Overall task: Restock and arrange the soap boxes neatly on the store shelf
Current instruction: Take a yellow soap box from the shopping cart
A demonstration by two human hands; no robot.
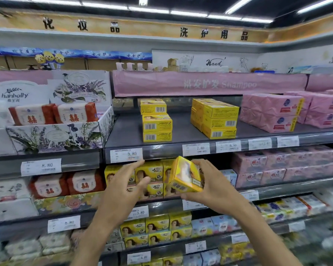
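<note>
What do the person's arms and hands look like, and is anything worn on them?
The left hand and right hand are bare, with no gloves. The left forearm and right forearm are uncovered to the picture's edge; no sleeve, watch, bracelet or ring shows.

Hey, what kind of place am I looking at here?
Most likely a supermarket's toiletries aisle: tiered shelves carry price tags along their edges, stacked yellow soap boxes sit on them, and a pink banner reads Shampoo.
</note>
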